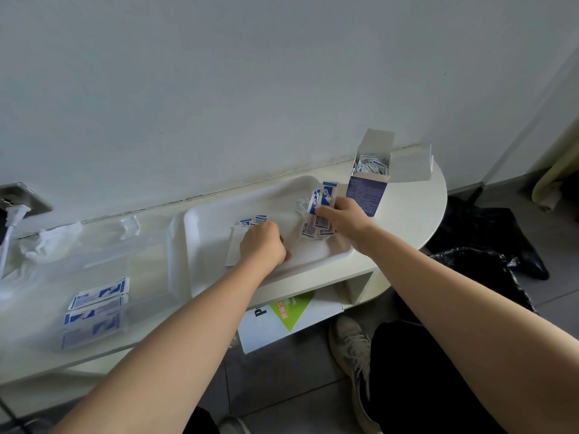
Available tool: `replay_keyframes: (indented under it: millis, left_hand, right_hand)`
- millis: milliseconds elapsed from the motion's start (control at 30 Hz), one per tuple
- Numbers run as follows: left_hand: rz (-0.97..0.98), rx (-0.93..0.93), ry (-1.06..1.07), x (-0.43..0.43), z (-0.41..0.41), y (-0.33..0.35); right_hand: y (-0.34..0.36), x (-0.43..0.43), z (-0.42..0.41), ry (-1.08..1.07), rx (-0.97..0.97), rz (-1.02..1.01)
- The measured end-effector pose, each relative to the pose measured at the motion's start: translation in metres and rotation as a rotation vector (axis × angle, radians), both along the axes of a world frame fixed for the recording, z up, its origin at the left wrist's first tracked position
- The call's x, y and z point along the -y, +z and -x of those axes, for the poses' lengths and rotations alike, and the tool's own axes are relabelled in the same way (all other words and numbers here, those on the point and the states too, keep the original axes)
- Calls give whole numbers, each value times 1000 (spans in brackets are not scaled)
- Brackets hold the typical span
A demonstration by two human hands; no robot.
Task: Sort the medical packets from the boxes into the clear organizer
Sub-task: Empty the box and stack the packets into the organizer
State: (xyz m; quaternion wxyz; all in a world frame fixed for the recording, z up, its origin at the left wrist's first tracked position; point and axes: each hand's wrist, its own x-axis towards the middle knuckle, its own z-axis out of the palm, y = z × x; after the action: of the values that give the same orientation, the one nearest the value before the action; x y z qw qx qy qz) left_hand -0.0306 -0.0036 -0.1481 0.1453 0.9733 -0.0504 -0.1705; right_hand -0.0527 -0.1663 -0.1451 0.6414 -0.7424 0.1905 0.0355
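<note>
A white tray (pixel 200 245) lies on the white shelf top (pixel 407 214). My left hand (pixel 261 245) sits in the tray's middle, fingers curled round several blue-and-white packets (pixel 252 220). At the tray's right end my right hand (pixel 343 219) pinches an upright blue-and-white packet (pixel 328 194) above a small heap of packets (pixel 313 228). An open blue box (pixel 368 189), full of small packets, stands just right of that hand. The clear organizer (pixel 103 277) lies to the left, with several packets (pixel 94 311) in its near compartment.
A wall runs close behind the shelf. A wall socket with a white plug (pixel 15 211) is at far left. A white box with a green panel (pixel 288 321) sits under the shelf. Black bags (pixel 488 245) lie on the floor right; a shoe (pixel 351 343) is below.
</note>
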Motion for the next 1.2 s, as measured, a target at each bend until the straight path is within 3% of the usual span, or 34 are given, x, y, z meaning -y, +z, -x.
replay_keyframes:
  millis: [167,333,467,600,767,933,1200]
  left_hand:
    - [133,56,-60,-12,5,0]
    - [236,452,-160,-32,3,3]
    - [301,586,-143,-40,0,3]
    - [387,586,-130,-36,0,4]
    - [432,525,-84,-26,1,7]
    - [95,123,-170,-20,5,-1]
    - [-17,197,-216,-15,7,-7]
  right_hand:
    - [9,-3,-1,-20,8,-43]
    - [15,-6,-1,25,-7,-116]
    - [15,-16,1,188,-136,-182]
    - [13,-24,4,321,-209,-189]
    - [12,-17,3,302,-84,-130]
    - [11,-7,0,43,60,-108]
    - [12,-7,5,54,37,-25]
